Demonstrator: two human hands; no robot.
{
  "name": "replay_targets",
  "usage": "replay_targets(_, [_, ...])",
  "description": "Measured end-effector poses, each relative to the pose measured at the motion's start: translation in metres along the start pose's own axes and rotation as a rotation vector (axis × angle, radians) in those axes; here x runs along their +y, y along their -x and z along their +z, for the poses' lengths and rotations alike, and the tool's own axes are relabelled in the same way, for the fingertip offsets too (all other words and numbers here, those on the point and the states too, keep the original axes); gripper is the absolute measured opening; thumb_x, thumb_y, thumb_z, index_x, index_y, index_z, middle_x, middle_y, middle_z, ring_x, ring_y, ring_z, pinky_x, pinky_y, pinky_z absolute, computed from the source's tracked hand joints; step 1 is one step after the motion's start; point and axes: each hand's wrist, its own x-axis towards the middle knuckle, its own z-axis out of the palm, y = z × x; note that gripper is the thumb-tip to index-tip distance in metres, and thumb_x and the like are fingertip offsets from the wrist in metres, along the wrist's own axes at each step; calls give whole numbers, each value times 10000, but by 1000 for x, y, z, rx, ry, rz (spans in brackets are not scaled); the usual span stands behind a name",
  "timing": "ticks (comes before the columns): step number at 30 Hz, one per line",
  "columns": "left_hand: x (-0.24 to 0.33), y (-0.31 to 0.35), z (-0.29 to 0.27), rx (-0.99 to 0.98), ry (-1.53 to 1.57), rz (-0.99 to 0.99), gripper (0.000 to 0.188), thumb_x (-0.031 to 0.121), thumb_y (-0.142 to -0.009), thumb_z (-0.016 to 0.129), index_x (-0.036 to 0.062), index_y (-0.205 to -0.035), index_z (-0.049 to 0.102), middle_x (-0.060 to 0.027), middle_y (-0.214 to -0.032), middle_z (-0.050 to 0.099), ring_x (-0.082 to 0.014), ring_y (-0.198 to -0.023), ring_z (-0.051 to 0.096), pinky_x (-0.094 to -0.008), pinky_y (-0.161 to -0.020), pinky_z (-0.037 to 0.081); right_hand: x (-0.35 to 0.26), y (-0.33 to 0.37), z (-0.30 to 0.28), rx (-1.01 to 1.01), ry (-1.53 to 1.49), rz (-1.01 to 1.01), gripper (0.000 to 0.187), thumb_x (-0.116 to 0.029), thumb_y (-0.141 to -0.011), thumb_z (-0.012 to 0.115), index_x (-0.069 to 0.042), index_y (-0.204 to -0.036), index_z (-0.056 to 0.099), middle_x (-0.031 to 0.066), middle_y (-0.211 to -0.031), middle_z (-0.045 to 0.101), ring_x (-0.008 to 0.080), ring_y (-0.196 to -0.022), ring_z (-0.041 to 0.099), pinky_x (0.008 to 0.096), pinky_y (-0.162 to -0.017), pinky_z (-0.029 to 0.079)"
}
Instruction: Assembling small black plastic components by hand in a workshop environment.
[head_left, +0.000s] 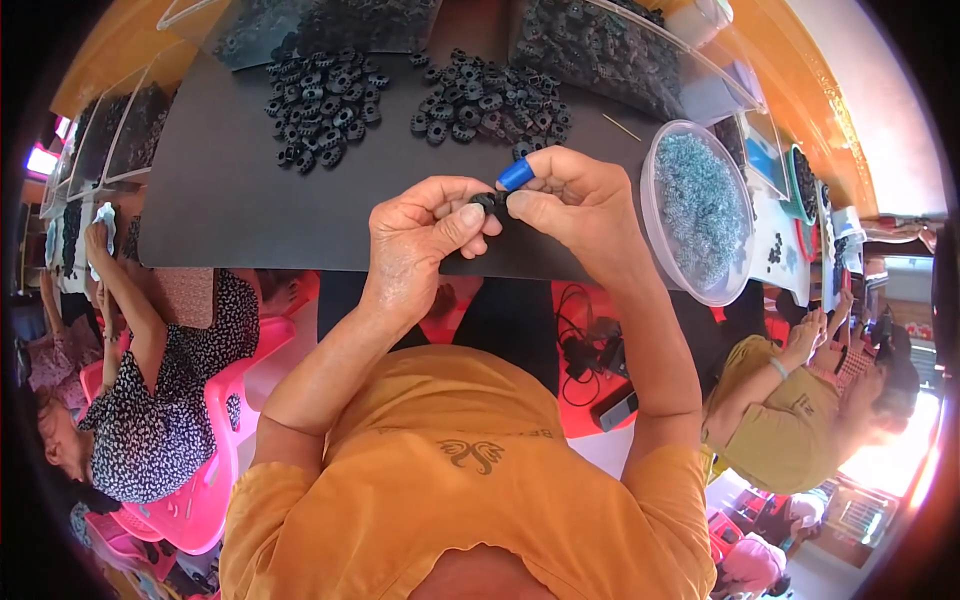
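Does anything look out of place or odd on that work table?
One small thing: a thin yellowish stick lies alone on the dark tabletop, between the nearer pile of black pieces and the round tub. It resembles nothing beside it. I see no clear damage.

The bare left hand and right hand partly hide a small black plastic piece, so we cannot tell its full shape. A blue tubular finger sleeve covers the right index fingertip. The top edge crops the upper-left clear plastic bin.
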Motion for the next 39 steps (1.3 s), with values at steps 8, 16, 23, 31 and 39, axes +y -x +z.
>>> replay_targets(8, [1,0,-1,4,-16,-17,172,37,-871,601,-44,-1021,623,-64,-790,649,-74,-643,551,-195,-621,475,1,3,5,51,101,-32,47,39,-799,583,35,-845,588,53,-732,648,83,-704,629,221,-634,493])
replay_targets(16, [2,-1,-1,12,-20,-54,157,28,-861,609,-45,-999,630,-62,-762,646,-75,-630,547,-192,-603,469,6,2,3,48,198,-62,67,17,-773,628,24,-816,577,39,-676,630,58,-647,601,212,-571,469])
replay_targets(23, [1,1,-3,15,-36,-56,145,13,-856,609,-39,-989,637,-57,-749,643,-68,-608,532,-187,-576,454,2,3,8,46,193,-14,84,18,-765,633,21,-783,551,36,-661,622,42,-620,576,211,-525,448])
replay_targets(31, [0,3,-1,20,-179,-52,110,2,-856,607,-29,-949,656,-30,-719,621,-40,-576,489,-162,-519,412,3,7,7,15,386,3,130,14,-746,626,11,-749,497,72,-636,582,106,-573,574,273,-484,419])
replay_targets(39, [-3,4,3,36,-196,-27,102,4,-856,610,-26,-942,655,-11,-706,602,-32,-577,475,-164,-512,402,12,11,13,96,499,-142,129,7,-721,612,11,-751,487,158,-690,514,323,-625,524,384,-550,427])
